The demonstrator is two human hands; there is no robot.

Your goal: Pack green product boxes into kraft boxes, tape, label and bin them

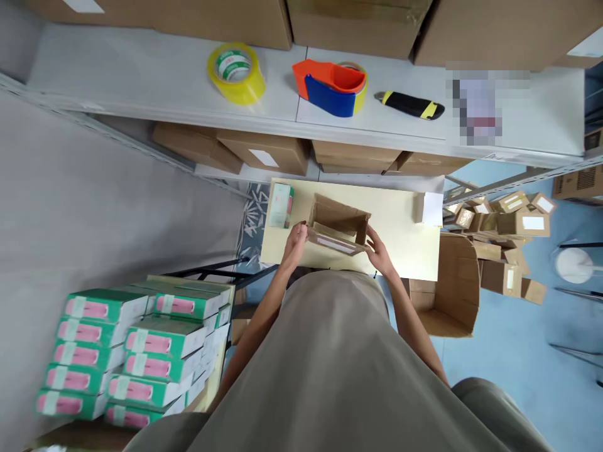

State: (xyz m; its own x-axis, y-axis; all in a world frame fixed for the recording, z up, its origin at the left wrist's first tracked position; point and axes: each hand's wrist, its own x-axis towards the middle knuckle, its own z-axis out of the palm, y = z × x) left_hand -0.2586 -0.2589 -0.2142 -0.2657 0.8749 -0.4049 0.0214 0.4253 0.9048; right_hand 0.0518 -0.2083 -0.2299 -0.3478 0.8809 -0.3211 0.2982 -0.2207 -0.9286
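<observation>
Between both hands a small brown cardboard box (pixel 340 216) tilts toward me, its top uncovered and a white label on the near side. My left hand (pixel 295 245) grips the box's left near corner, thumb near the rim. At the right near corner my right hand (pixel 378 252) has its fingers on the box's side. The box is over a pale yellow table (pixel 405 251). On that table, left of the box, stands a green and white product box (pixel 281 206). A white block, perhaps a stack of labels (pixel 429 208), sits at the right end.
On the shelf (pixel 155 78) above are a yellow tape roll (pixel 237 73), an orange and blue tape dispenser (pixel 330 86) and a utility knife (pixel 412 105). Stacked green boxes (pixel 146 342) stand at left. A large open carton (pixel 455 285) and piled small cartons (pixel 511 226) lie at right.
</observation>
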